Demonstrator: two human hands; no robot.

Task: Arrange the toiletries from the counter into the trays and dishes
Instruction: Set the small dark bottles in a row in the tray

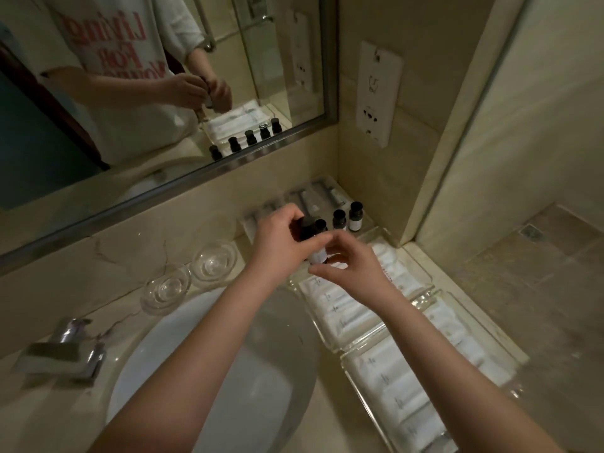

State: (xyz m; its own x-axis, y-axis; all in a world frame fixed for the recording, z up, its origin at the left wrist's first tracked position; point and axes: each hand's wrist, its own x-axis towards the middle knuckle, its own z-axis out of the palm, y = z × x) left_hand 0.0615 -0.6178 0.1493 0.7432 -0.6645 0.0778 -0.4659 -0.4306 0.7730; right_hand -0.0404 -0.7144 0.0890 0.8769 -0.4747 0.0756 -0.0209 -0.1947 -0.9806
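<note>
Left hand (277, 243) hiding, perhaps gripping, small bottle (309, 232), label blurred

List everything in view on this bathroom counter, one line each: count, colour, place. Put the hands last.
Held bottle: one, dark with white label, between both hands.
Standing bottles: three, dark, black caps, back tray by the corner.
Glass dishes: two, clear, behind the sink.
Glass trays: two, clear, holding white packets, right of the sink.
Sink: one, white, centre.
Faucet: one, chrome, left.
Mirror: one, on the wall.
Wall socket: one, white.
Left hand: gripping the bottle.
Right hand: at the bottle's base.
</note>
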